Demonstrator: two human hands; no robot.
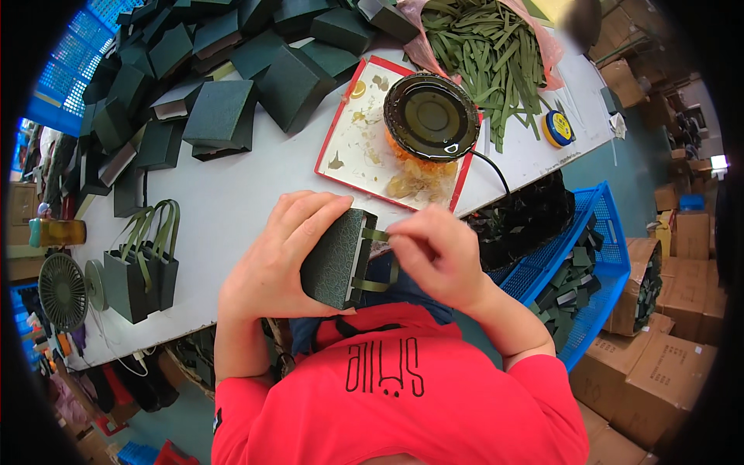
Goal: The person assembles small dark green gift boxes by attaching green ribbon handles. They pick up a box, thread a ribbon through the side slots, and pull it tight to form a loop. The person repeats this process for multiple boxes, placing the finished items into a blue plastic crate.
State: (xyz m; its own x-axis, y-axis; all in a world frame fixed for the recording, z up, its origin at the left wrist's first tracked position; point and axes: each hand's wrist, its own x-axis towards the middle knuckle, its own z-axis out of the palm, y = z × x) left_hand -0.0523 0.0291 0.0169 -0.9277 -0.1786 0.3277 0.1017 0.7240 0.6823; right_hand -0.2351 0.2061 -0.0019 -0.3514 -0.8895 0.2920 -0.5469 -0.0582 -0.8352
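Small dark green paper bag (329,267), held above the near edge of the bench (203,186), in front of the red shirt (457,403); its long axis runs roughly away from the torso, the far end leaning slightly right; its pale-rimmed mouth faces right, and a green ribbon (370,286) projects that way from two places along the rim. The left hand (271,252) is spread around the closed side, thumb nearer the body and fingers over the far end, probably so that the mouth stays steady and unobstructed; the right hand (443,252) is narrowed, thumb and fingertips appearing to pinch the ribbon at its far attachment, though the exact contact is partly hidden.

Beyond the hands, a white tray (335,139) with a red rim lies under a round dark pan (431,108) of glossy liquid, amber residue clinging beneath; the tray presumably catches drips; behind it, loose ribbons (496,58) spill from a pink plastic bag (552,48), seemingly within reach of the right hand. A heap of dark green boxes (293,87) occupies the far left; nearer, bags with ribbon handles (133,283) stand upright beside a fan (63,288); a blue basket (612,236) at right holds small green pieces.
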